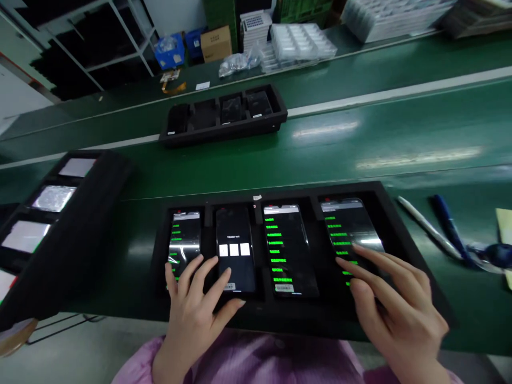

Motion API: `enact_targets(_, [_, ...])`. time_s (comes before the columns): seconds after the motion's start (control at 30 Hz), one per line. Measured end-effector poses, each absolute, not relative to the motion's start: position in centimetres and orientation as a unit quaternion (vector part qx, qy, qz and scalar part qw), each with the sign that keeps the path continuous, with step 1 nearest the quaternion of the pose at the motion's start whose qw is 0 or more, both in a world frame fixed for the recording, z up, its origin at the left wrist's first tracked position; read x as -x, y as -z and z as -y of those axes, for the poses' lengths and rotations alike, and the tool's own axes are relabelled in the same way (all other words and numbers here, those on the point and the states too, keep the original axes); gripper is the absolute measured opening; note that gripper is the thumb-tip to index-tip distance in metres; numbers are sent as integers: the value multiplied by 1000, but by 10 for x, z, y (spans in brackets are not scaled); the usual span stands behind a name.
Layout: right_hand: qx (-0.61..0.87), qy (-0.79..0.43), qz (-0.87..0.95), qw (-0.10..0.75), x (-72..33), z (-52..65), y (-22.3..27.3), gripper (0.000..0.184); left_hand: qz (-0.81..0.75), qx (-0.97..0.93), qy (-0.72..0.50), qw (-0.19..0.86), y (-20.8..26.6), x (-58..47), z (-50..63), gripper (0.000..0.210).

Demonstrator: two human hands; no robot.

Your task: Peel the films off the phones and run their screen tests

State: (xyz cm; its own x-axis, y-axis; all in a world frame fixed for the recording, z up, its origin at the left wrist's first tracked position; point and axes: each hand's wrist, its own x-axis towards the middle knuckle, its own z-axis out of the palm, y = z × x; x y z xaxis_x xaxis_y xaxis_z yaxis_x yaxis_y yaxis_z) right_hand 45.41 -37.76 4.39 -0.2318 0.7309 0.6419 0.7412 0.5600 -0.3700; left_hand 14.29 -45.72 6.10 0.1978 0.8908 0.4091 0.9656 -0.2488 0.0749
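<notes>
A black foam tray [288, 200] lies before me with smartphones in its slots. My left hand [198, 304] rests spread over the two left phones, its fingertips on or just above their lower halves. The leftmost phone [187, 229] lists green lines; the phone beside it [236, 221] reads "Vibrator test" above three white squares. My right hand [394, 298] is over the rightmost phone [348, 218], fingers apart, index and middle fingertips at its green list. Between my hands lies another phone [290, 245], also showing green lines. Neither hand grips anything.
Another black tray [224, 133] with dark phones stands farther back. At left, a tilted black tray [96, 202] holds devices with white screens. Pens [448, 224] lie to the right. Clear plastic trays [302, 42], a cardboard box [216, 42] and blue bins [170, 52] line the back.
</notes>
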Motion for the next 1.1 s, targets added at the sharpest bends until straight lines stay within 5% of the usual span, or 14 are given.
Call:
enact_targets(0.17, [491,-12,745,452,-473,383,-56,32,578,791,159,125,-65,-156,431,49])
enact_targets(0.43, [497,9,812,306,-515,399,-55,32,599,754,234,131,-51,-121,454,70])
enact_targets(0.63, [496,85,809,304,-504,402,-56,34,627,735,221,132,-50,-100,476,68])
enact_targets(1.0, [376,14,886,272,-436,380,-53,35,648,737,175,76,-48,-114,482,57])
enact_targets(1.1, [381,-2,867,321,-441,380,-51,36,648,739,171,75,-51,-116,480,57])
